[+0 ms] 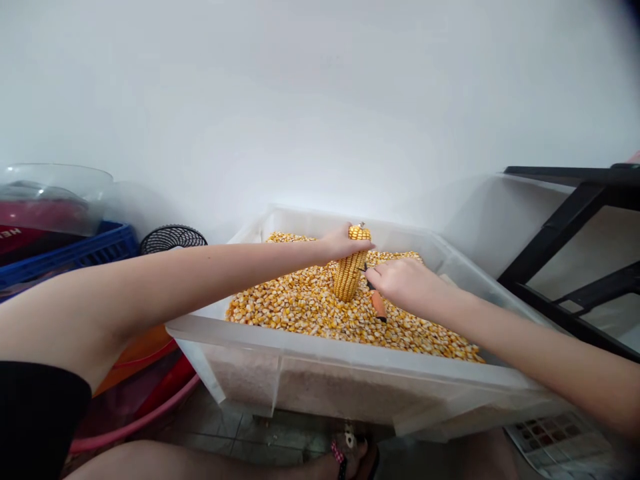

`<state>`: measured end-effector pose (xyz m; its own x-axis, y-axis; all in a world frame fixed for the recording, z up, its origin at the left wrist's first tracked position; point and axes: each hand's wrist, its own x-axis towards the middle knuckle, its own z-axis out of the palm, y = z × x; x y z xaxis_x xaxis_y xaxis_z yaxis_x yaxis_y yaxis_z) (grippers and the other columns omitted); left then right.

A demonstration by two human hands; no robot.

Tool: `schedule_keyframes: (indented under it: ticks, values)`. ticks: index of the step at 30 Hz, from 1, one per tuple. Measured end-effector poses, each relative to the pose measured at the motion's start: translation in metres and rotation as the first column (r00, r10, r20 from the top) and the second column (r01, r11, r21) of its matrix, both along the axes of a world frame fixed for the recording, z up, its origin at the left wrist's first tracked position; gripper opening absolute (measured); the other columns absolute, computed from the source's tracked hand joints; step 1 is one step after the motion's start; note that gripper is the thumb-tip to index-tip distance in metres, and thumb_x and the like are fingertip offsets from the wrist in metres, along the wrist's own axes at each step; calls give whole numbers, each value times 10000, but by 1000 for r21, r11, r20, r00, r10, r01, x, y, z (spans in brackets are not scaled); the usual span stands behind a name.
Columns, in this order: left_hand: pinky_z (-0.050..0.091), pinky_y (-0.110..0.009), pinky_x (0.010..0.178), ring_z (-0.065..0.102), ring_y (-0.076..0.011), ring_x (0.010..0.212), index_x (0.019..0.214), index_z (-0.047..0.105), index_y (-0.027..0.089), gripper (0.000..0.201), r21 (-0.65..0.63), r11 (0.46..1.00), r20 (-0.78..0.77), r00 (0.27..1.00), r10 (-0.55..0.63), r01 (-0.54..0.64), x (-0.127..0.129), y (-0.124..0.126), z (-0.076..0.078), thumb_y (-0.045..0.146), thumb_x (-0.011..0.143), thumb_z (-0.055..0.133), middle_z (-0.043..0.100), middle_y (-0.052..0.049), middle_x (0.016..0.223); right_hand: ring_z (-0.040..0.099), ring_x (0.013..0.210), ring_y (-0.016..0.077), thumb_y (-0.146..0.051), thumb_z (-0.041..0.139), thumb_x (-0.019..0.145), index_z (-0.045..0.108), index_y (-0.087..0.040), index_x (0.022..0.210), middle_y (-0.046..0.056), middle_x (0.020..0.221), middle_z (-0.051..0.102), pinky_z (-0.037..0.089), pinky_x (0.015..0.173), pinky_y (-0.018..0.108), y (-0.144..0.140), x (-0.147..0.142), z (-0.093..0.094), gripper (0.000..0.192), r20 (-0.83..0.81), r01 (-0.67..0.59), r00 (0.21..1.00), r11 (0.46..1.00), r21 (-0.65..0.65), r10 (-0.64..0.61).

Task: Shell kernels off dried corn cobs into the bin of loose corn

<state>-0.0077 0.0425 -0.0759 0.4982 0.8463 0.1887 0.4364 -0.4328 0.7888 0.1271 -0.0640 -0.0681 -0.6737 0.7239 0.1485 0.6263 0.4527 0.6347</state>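
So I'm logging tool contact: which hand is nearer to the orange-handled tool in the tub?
Right. The right hand grips the orange-handled tool; the left hand holds the top of the upright corn cob, just beside it.

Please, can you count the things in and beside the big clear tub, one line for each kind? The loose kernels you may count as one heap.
Clear tub: 1
Corn cob, held upright by left hand: 1
Orange-handled tool in right hand: 1
Heap of loose kernels: 1
Blue crate: 1
Black mesh object: 1
Total: 6

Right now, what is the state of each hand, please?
Left hand: closed on the top of the corn cob, standing upright in the kernels.
Right hand: closed on a tool with an orange handle, against the cob.
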Motion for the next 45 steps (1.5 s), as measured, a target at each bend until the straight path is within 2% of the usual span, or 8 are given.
schedule_keyframes:
  ticks: [4, 10, 15, 21, 25, 33, 38, 45]
  values:
    - [423, -247, 546, 567, -188, 769, 997, 431, 203, 605, -2, 998, -36, 997, 62, -62, 1, 2, -1, 609, 577, 590, 602, -57, 912, 565, 550, 175, -89, 545, 675, 514, -137, 672, 61, 603, 599, 255, 463, 274, 3, -5, -9, 57, 38, -3, 999, 999, 37, 2]
    - [430, -267, 589, 559, -198, 790, 971, 438, 198, 628, 45, 997, -55, 996, 70, -67, 2, 1, -1, 625, 543, 608, 600, -53, 894, 560, 562, 176, -82, 514, 694, 540, -120, 720, 92, 630, 611, 268, 469, 273, 7, -7, -12, 53, 77, 12, 997, 1000, 19, -13]
    - [433, -284, 585, 562, -204, 778, 970, 429, 184, 620, 93, 995, -74, 996, 39, -32, 0, 1, -2, 621, 561, 591, 595, -54, 873, 508, 504, 110, -119, 454, 769, 524, -143, 658, 40, 594, 591, 247, 467, 245, 13, 4, -2, 134, -59, 20, 998, 995, -96, -25]
    - [421, -283, 628, 558, -192, 783, 985, 426, 188, 538, 245, 959, -163, 981, -103, 141, 4, -16, 8, 546, 614, 580, 593, -31, 837, 467, 504, 89, -234, 404, 830, 554, -160, 615, 16, 581, 579, 244, 486, 234, 16, 19, 9, 273, -225, -36, 974, 977, -212, -13]
    - [421, -279, 626, 560, -188, 779, 964, 432, 191, 508, 208, 969, -172, 980, -97, 133, 3, -20, 12, 539, 621, 571, 596, -27, 832, 438, 480, 85, -271, 396, 835, 564, -163, 621, 10, 558, 564, 241, 481, 232, 15, 22, 12, 292, -276, -38, 961, 970, -238, -30]
    - [437, -273, 601, 567, -178, 764, 990, 444, 197, 589, 96, 991, -42, 995, -93, 97, -2, 0, 0, 593, 579, 589, 598, -32, 876, 452, 484, 93, -299, 362, 852, 563, -164, 648, 22, 564, 582, 217, 492, 255, 7, 20, 15, 316, -276, 50, 958, 995, -90, -73]
    - [440, -272, 588, 565, -188, 778, 1007, 444, 191, 607, 40, 995, -7, 996, -94, 94, -1, 4, 0, 593, 577, 595, 595, -49, 899, 477, 499, 109, -300, 344, 860, 546, -167, 655, 28, 592, 600, 204, 491, 270, 7, 18, 14, 317, -230, 61, 971, 998, -29, -66]
    - [438, -261, 569, 564, -187, 767, 1020, 441, 186, 608, 23, 998, -28, 998, -63, 64, -3, 3, 1, 583, 586, 593, 596, -59, 918, 494, 523, 112, -244, 381, 855, 526, -160, 655, 18, 593, 586, 214, 506, 276, 9, 17, 7, 261, -171, -1, 985, 999, 44, 8]
